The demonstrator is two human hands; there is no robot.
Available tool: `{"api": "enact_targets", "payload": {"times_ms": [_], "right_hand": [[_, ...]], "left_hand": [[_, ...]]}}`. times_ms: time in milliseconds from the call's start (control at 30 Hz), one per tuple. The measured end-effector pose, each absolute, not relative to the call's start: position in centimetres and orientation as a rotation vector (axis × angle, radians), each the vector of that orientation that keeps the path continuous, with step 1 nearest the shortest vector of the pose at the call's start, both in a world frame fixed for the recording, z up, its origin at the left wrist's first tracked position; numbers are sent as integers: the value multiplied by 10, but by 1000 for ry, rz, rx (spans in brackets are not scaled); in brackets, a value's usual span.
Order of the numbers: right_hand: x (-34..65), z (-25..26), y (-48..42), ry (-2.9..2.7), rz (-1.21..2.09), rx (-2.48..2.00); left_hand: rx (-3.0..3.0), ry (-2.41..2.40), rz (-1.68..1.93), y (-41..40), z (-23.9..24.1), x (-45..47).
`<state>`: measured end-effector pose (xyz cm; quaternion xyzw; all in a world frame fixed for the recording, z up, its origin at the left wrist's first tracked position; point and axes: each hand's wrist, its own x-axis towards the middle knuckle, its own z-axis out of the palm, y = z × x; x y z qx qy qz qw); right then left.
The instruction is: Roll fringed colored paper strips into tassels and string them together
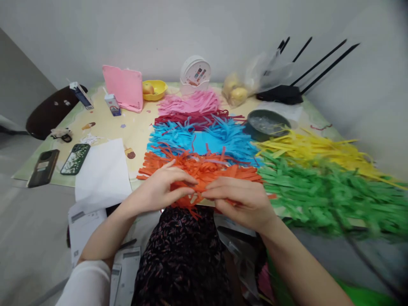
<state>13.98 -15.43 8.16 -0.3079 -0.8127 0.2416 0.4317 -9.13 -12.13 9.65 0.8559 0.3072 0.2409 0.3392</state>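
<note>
A heap of orange fringed paper strips (210, 165) lies at the table's near edge, some strands hanging over it. My left hand (164, 185) comes in from the left, thumb and fingers pinched on the orange strips. Facing it, my right hand (244, 199) has its fingers closed on the same strips, fingertips close to those of the left. Just beyond lies blue fringed paper (204, 141), followed by dark red strips (204, 120) and pink strips (191, 102). Green fringe (318, 191) and yellow fringe (318, 148) spread out to the right.
Left on the table are white paper (100, 170), two phones (75, 159), drink cartons (112, 104) and a pink tablet case (123, 87). Behind stand a yellow bowl (159, 89) and a round white container (195, 72). A dark bowl (266, 124) and black router (280, 94) sit right.
</note>
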Motion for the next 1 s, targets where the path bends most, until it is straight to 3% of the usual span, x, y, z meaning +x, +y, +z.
{"api": "enact_targets", "payload": {"times_ms": [233, 433, 533, 733, 1000], "right_hand": [[160, 89, -144, -2070, 827, -1058], [144, 76, -124, -1794, 1527, -994], [132, 66, -126, -1561, 1700, -924], [114, 73, -136, -1355, 1584, -857], [102, 95, -128, -1635, 853, -837]], "left_hand": [[2623, 1005, 789, -121, 74, -87], [2774, 917, 996, -122, 66, -93], [2734, 953, 1209, -121, 54, -94], [2059, 1103, 1555, -127, 40, -69], [1591, 932, 1567, -122, 52, -47]]}}
